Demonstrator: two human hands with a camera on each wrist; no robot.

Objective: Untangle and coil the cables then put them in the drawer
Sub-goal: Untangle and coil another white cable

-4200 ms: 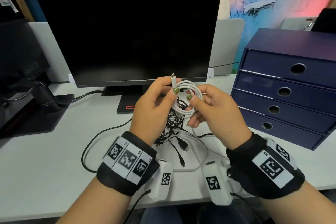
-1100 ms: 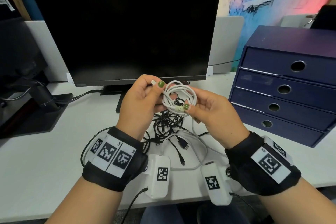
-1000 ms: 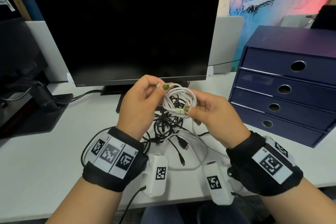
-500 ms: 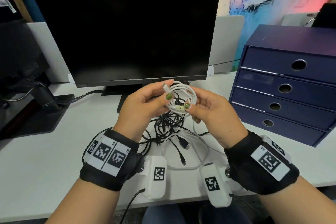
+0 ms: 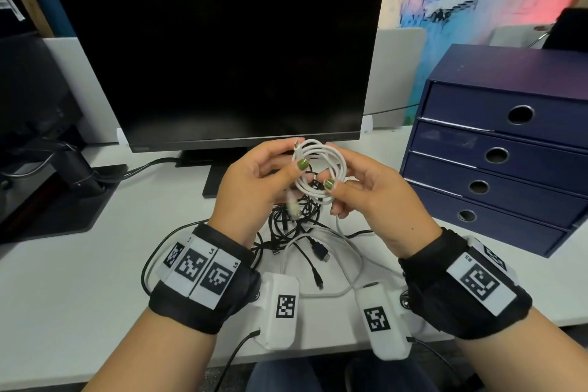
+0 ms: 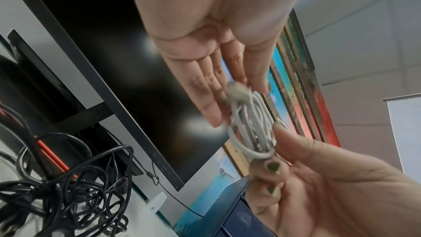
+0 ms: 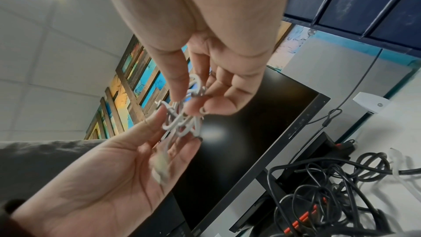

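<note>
I hold a small coil of white cable [image 5: 323,169] in the air in front of the monitor, between both hands. My left hand [image 5: 297,161] pinches the coil's upper left side with its thumb. My right hand [image 5: 332,188] pinches the lower right side [image 7: 189,109]. One white plug end [image 5: 291,205] hangs loose and blurred below the coil, near the left palm [image 7: 159,168]. A tangle of black cables [image 5: 296,223] lies on the desk under my hands, with another white cable [image 5: 346,280] looped beside it. The dark blue drawer unit [image 5: 496,153] stands to the right with its drawers closed.
A black monitor [image 5: 219,57] on its stand fills the back of the white desk [image 5: 79,280]. A second screen's arm and base [image 5: 63,188] sit at the far left. A thin black cable [image 5: 146,264] loops across the desk near my left wrist.
The hands stay in much the same place. My left thumb has shifted on the coil, and a white plug end now swings loose below it.
</note>
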